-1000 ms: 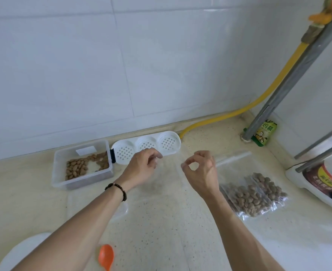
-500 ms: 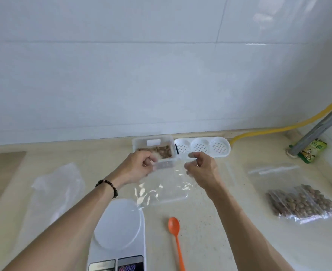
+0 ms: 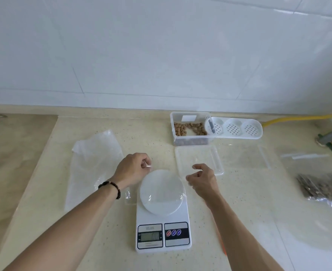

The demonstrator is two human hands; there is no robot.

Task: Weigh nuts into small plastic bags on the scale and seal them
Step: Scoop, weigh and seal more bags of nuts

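A white digital scale [image 3: 163,234] stands at the middle of the counter with its display lit. A small clear plastic bag [image 3: 161,190] lies spread over its round platform. My left hand [image 3: 133,171] pinches the bag's top edge at the platform's upper left. At the platform's upper right, my right hand [image 3: 202,180] has curled fingers at the bag's other edge and seems to pinch it. An open clear container of brown nuts [image 3: 189,130] stands by the wall, with its lid [image 3: 198,159] flat in front of it. Filled nut bags [image 3: 323,189] lie at the far right.
A pile of empty clear bags [image 3: 94,161] lies left of the scale. A white three-cup strainer tray [image 3: 237,130] sits beside the nut container, an empty zip bag [image 3: 245,156] in front of it. An orange spoon [image 3: 220,243] shows only as a sliver behind my right forearm.
Both hands have brought the clear bag from in front of the nut container down onto the scale platform. My view has swung left and down, so the scale is now central.
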